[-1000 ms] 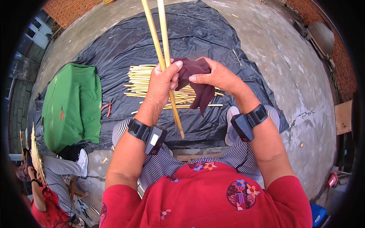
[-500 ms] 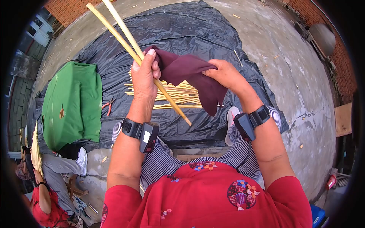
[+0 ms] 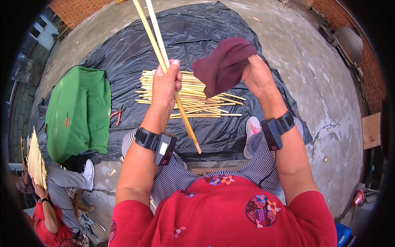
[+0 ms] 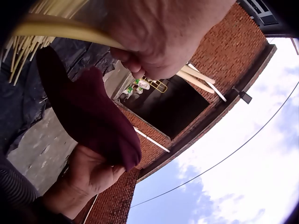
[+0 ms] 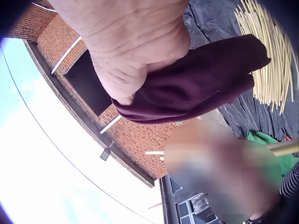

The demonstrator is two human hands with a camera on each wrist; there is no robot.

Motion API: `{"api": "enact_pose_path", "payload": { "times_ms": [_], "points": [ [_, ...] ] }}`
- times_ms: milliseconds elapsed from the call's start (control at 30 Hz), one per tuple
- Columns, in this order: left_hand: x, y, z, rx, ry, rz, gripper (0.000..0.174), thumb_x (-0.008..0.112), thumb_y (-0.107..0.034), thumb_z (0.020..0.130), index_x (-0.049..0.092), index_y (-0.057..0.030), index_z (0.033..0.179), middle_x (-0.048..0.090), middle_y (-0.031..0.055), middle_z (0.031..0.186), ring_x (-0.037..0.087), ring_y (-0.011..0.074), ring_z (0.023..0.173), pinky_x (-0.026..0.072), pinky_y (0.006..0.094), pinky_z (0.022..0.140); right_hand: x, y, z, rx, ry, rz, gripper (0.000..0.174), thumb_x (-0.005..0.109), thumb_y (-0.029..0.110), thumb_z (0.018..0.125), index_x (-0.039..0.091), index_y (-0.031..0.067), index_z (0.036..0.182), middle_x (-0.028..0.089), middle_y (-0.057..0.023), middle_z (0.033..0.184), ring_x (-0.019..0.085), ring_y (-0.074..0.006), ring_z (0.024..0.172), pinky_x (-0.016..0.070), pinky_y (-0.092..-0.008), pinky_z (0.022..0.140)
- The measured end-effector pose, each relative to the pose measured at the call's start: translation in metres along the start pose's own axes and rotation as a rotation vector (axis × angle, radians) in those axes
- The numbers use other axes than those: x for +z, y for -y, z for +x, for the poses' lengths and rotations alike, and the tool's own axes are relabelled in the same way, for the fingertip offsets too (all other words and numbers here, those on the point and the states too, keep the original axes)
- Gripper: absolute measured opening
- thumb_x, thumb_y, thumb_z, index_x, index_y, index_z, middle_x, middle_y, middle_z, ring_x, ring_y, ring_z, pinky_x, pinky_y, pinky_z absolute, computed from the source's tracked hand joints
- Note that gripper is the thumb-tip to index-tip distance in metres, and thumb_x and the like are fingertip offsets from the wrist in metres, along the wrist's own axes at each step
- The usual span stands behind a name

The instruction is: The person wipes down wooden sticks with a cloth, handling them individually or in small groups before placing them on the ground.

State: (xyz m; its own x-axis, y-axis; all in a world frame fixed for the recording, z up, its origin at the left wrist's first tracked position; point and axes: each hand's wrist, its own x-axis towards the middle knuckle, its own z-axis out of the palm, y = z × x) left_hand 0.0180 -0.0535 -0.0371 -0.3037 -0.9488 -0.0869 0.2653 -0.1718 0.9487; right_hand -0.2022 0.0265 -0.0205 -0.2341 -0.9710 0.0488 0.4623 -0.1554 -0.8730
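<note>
In the head view my left hand point(image 3: 165, 84) grips two long, pale yellow peeled sticks point(image 3: 153, 35), which cross at the fist and spread apart above it. One stick's lower end point(image 3: 193, 138) slants down past the wrist. My right hand point(image 3: 260, 78) holds a maroon cloth point(image 3: 224, 66) by one edge, thumb side up. The cloth hangs to the left, apart from the left hand. In the right wrist view the cloth point(image 5: 196, 84) droops in folds from the fingers. Beneath both hands lies a pile of similar sticks point(image 3: 193, 88).
Black plastic sheeting point(image 3: 197, 24) covers the ground under the pile. To the left are a green cloth-covered heap point(image 3: 78, 111) and red-handled pliers point(image 3: 118, 117). Another person point(image 3: 47, 214) sits at the lower left with a fan of stalks point(image 3: 37, 160). Concrete point(image 3: 325, 103) stretches to the right.
The maroon cloth was bunched at the left hand, then stretched between both hands. Now it has left the left hand and moved up and right. The sticks tilted left, then swung back more upright.
</note>
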Motion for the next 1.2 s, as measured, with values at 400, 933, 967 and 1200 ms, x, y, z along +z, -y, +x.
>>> {"api": "enact_pose_path", "payload": {
  "times_ms": [400,933,967,1200],
  "points": [
    [0.028,0.022,-0.019,-0.152,0.374,0.174,0.019,0.05,-0.026,0.097,0.052,-0.0072,0.096,0.05,-0.0019,0.062,0.042,0.0047,0.048,0.0339,0.0195,0.042,0.025,-0.009,-0.019,0.03,0.22,-0.378,0.043,0.051,0.038,0.094,0.053,0.0051,0.122,0.059,-0.0027,0.113,0.056,-0.0135,0.104,0.0423,-0.029,0.091],
    [0.027,0.026,-0.021,-0.267,0.462,0.239,0.005,0.048,-0.013,0.094,0.048,-0.0072,0.094,0.052,0.0011,0.063,0.049,0.0092,0.049,0.0394,0.022,0.045,0.03,-0.027,-0.016,-0.11,0.166,-0.614,0.03,0.06,0.022,0.088,0.058,0.0045,0.112,0.062,-0.0061,0.097,0.06,-0.0127,0.087,0.0484,-0.0265,0.077],
    [0.026,0.027,-0.022,-0.269,0.477,0.237,0.005,0.048,-0.013,0.094,0.049,-0.0073,0.093,0.052,0.0011,0.063,0.049,0.0094,0.049,0.0396,0.0222,0.045,0.028,-0.03,-0.015,-0.081,0.151,-0.544,0.023,0.062,0.018,0.085,0.06,0.0044,0.103,0.063,-0.0068,0.096,0.06,-0.0112,0.086,0.0489,-0.0254,0.073],
    [0.028,0.031,-0.027,-0.269,0.526,0.267,0.005,0.049,-0.013,0.093,0.05,-0.0083,0.092,0.054,0.0009,0.064,0.05,0.0095,0.049,0.0407,0.0226,0.046,0.025,-0.036,-0.012,-0.012,-0.01,-0.564,0.027,0.067,0.017,0.082,0.056,0.0013,0.102,0.063,-0.0083,0.091,0.06,-0.0115,0.079,0.0502,-0.0263,0.066]
  ]
}}
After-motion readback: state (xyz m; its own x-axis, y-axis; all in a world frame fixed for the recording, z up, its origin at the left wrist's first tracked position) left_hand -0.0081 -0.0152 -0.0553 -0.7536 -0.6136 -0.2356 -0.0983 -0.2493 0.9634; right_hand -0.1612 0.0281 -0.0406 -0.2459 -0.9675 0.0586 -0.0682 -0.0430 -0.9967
